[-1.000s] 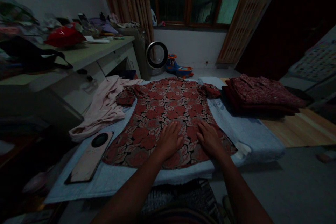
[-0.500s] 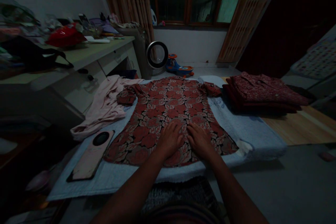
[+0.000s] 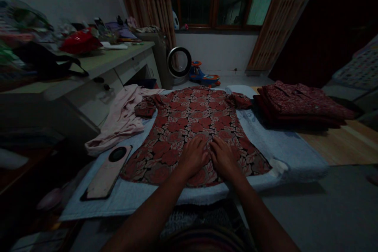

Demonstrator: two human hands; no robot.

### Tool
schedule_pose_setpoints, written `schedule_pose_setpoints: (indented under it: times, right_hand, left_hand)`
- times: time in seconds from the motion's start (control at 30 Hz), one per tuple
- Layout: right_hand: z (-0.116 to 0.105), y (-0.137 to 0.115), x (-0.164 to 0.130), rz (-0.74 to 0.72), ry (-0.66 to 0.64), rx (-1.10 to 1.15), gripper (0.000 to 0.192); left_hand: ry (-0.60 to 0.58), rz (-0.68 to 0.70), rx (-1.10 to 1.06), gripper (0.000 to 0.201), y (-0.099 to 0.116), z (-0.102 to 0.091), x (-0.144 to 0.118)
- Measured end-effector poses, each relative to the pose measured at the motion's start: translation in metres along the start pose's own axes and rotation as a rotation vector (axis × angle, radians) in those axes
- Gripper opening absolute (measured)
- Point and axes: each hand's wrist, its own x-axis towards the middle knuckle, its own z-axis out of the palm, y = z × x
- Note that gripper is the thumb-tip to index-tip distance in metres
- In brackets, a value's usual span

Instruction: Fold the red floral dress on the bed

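Observation:
A short-sleeved shirt with red flowers and leaves point(image 3: 195, 114) lies spread out on a light blue cloth, collar at the far side and hem towards me. My left hand point(image 3: 193, 153) rests on the lower middle of the shirt, fingers stretched forward. Close beside it, my right hand point(image 3: 223, 155) also lies on the fabric with its fingers reaching forward and slightly bent. A narrow gap separates the two hands. I see no cloth gripped in either one, though the undersides of the fingers are hidden.
The blue cloth point(image 3: 295, 153) covers the table. A smartphone point(image 3: 104, 177) and a crumpled pink garment point(image 3: 119, 114) lie left of the shirt. To the right is a stack of folded dark red clothes point(image 3: 301, 104) by a bare wooden board point(image 3: 348, 141). A cluttered desk point(image 3: 103, 65) stands left.
My view has turned slightly, so the surroundings sit a little further right. Both hands stay on the shirt in almost the same place, and the shirt looks unchanged.

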Motion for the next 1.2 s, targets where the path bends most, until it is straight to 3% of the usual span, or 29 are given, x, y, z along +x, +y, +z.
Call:
schedule_pose_setpoints:
  times: [0.13,0.3,0.53,0.8,0.97,1.1,1.2]
  right_hand:
    - [0.005,-0.001,-0.002,-0.022,-0.013,0.012,0.042]
    - [0.004,0.0,-0.002,-0.019,-0.018,-0.009,0.042]
    - [0.008,0.003,-0.003,-0.022,0.0,0.015,0.042]
    - [0.006,0.002,-0.003,-0.006,-0.01,0.019,0.042]
    - [0.008,0.004,-0.003,-0.019,0.0,0.034,0.042]
    - [0.007,0.004,-0.003,-0.013,-0.01,0.031,0.042]
    - [0.006,0.004,-0.002,-0.006,-0.018,0.033,0.042]
  left_hand:
    - [0.031,-0.023,-0.056,0.05,0.0,-0.002,0.0]
    - [0.102,-0.221,0.023,0.043,-0.002,-0.009,0.0]
    - [-0.006,-0.213,0.122,0.033,-0.017,-0.024,-0.012]
    - [-0.058,-0.423,0.32,0.035,-0.074,-0.063,-0.036]
    - [-0.123,-0.652,0.474,0.032,-0.103,-0.086,-0.027]
    - [-0.078,-0.557,0.485,0.036,-0.117,-0.089,-0.012]
    - [-0.113,-0.543,0.447,0.041,-0.128,-0.084,-0.01]
